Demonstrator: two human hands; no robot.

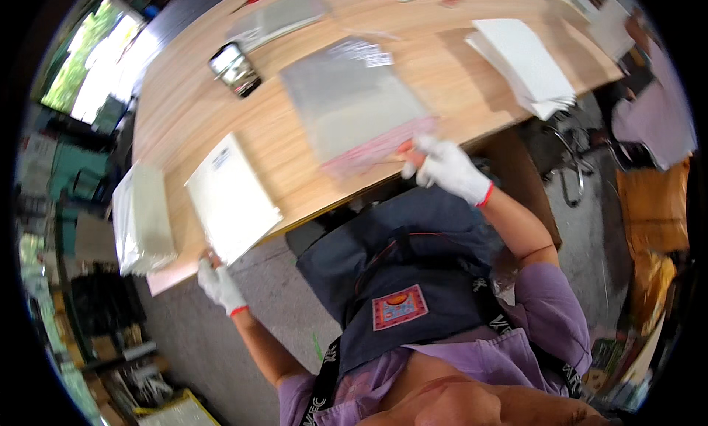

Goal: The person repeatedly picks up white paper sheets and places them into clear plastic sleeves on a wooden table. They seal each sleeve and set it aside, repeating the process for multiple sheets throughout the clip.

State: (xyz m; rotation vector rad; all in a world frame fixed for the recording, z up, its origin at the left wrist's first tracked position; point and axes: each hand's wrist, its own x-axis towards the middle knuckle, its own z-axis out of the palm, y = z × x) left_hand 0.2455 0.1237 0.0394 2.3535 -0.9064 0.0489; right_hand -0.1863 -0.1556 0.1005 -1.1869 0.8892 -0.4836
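Head view: on the table point(271, 149), a band of open wood separates the white packet point(232, 201) at left from the flat clear plastic bags point(354, 101) in the middle, both close to the near edge. The bags look greyish and glossy, with a pink strip point(369, 149) along their near end, where the gloved right hand point(448, 169) is half-curled; whether it grips is unclear. The left hand point(219, 284), fingers bent, is at the packet's near corner, its hold impossible to tell.

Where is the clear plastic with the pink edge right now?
In the head view, the clear plastic lies on the table, upper middle, right of the phone, its pink edge near the right hand.
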